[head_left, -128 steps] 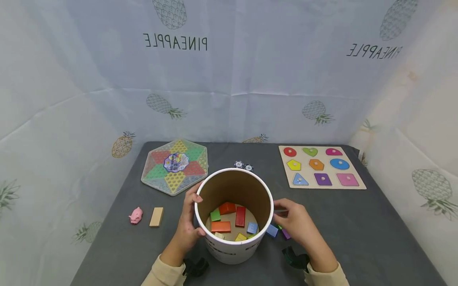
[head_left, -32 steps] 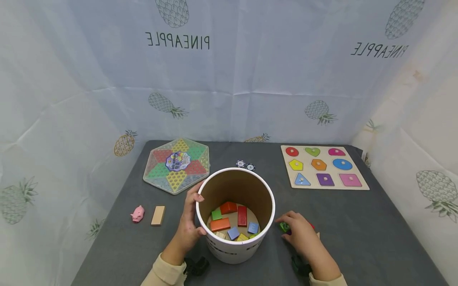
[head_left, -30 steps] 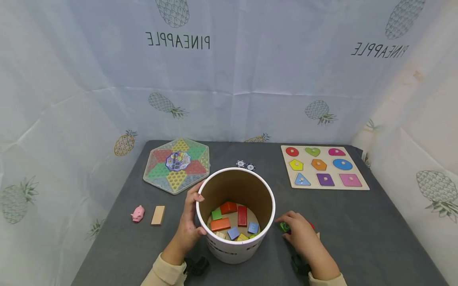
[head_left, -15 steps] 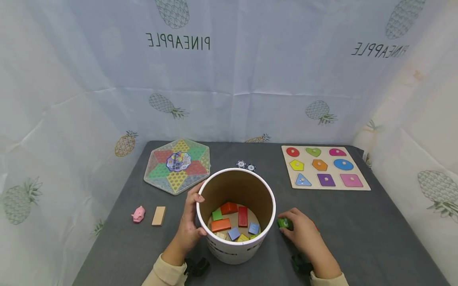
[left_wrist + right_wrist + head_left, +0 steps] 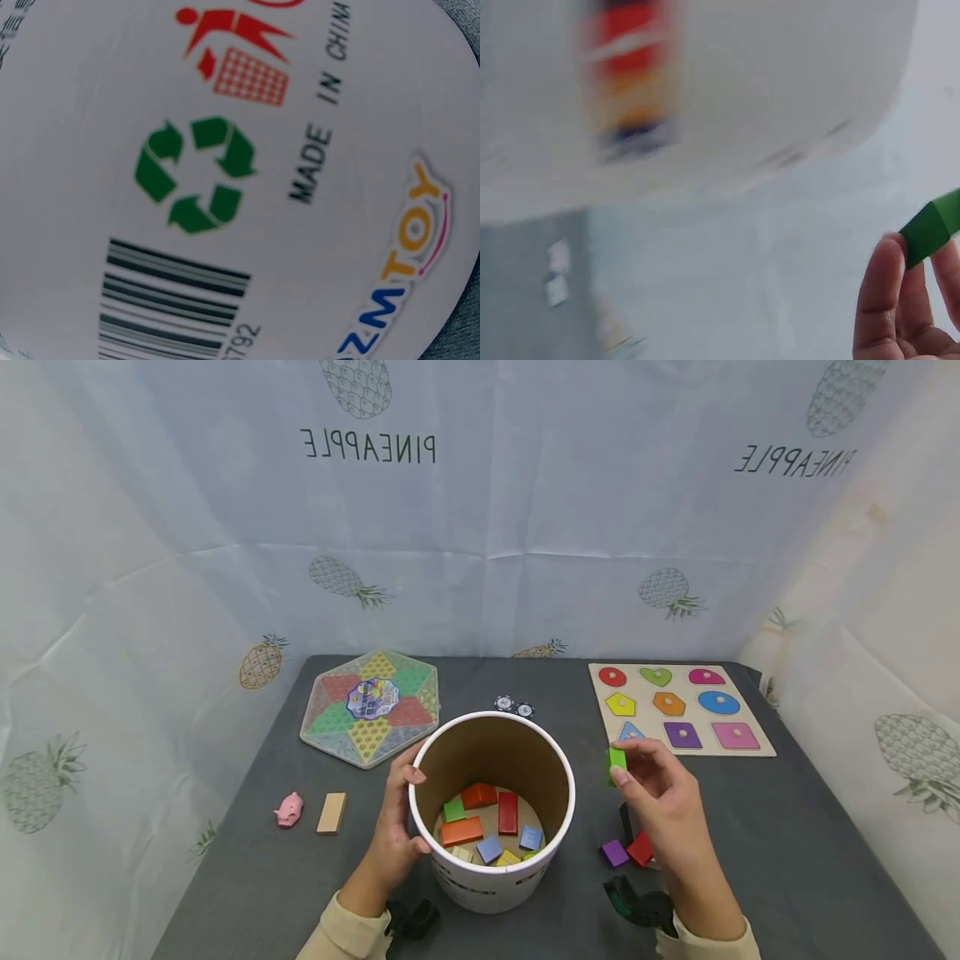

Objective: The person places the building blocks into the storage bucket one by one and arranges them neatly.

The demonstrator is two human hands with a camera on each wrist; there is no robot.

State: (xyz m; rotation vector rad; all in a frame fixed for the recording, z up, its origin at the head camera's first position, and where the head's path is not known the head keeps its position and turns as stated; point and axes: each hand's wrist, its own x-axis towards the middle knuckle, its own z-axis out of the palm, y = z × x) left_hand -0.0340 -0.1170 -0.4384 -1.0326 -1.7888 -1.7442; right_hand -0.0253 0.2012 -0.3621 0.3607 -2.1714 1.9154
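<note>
A white round tub (image 5: pixel 491 887) stands upright on the dark table, several coloured toy blocks on its floor, among them a red block (image 5: pixel 507 814) and an orange block (image 5: pixel 461 832). My left hand (image 5: pixel 393 835) holds the tub's left side, thumb on the outside near the rim and fingertips over the edge. Raised to the right of the tub, my right hand (image 5: pixel 663 797) pinches a green block (image 5: pixel 617 763) between thumb and fingers. The right wrist view shows the same green block (image 5: pixel 928 231) in the fingertips. Printed tub wall (image 5: pixel 75 90) fills the left wrist view.
Below the right hand lie a purple block (image 5: pixel 614 853) and a red block (image 5: pixel 640 848). A shape puzzle board (image 5: pixel 701 727), two poker chips (image 5: pixel 524 710) and a Chinese checkers board (image 5: pixel 337 747) sit behind. At left are a pink pig (image 5: pixel 288 810) and a wooden block (image 5: pixel 331 813).
My right hand has lifted the green block off the table, uncovering the purple and red blocks. A second blue block appeared in the tub since the oldest frame. The left hand stays put.
</note>
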